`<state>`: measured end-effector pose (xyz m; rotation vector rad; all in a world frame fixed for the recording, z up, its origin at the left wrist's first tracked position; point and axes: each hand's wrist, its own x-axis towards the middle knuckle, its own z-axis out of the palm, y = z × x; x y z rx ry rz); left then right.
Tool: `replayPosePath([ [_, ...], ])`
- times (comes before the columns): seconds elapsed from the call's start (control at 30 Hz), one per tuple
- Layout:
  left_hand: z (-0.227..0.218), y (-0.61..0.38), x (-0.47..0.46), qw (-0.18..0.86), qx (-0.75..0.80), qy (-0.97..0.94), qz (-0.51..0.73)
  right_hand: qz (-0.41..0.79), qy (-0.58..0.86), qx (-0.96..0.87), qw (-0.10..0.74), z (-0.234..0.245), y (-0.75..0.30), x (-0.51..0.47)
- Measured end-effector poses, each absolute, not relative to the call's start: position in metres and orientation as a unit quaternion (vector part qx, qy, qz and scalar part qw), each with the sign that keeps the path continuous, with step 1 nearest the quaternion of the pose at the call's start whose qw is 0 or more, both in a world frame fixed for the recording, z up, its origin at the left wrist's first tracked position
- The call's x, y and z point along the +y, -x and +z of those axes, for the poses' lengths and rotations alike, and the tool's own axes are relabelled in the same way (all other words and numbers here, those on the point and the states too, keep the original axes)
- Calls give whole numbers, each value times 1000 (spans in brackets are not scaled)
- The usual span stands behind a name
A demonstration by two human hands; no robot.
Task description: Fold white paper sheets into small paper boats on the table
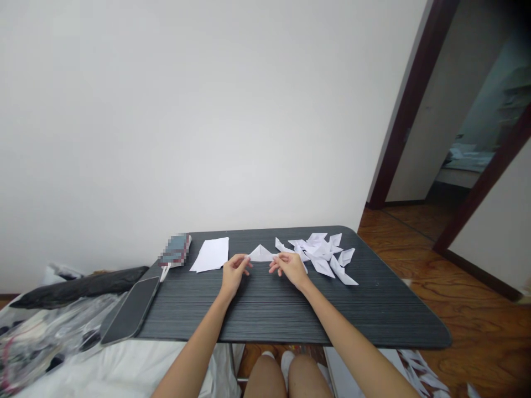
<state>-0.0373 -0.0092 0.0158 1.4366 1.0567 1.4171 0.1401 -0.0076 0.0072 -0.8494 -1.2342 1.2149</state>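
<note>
Left hand (234,270) and right hand (292,267) pinch opposite ends of a folded paper (261,254) over the tabletop (269,315) (contact unclear), beside a folded-paper pile (321,251). Risk: uneven pulling could tear creases.

Your left hand (234,271) is at the left end of the folded paper (260,254), your right hand (291,267) at its right end. On your table (269,315), the sheets (212,255) lie left of that paper and the heap of folded pieces (320,256) right of it. Behind it stands the wall (249,138); far right, the door frame (412,102).
</note>
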Motion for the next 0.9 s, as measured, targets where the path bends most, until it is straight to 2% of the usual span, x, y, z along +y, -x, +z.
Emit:
replayPosePath([
  [0.27, 12, 31, -15, 363, 442, -554, 605, 534, 361, -472, 602, 11, -138, -10],
  [0.47, 5, 33, -19, 253, 445, -675, 532, 533, 368, -430, 628, 8, -143, -5],
  [0.57, 4, 34, -21, 233, 416, -723, 500, 529, 377, -415, 637, 9, -147, -4],
  [0.73, 3, 38, -21, 233, 412, -733, 488, 528, 353, -478, 607, 15, -149, -8],
  [0.9, 9, 42, -23, 110, 445, -772, 439, 475, 375, -564, 562, 16, -149, -12],
])
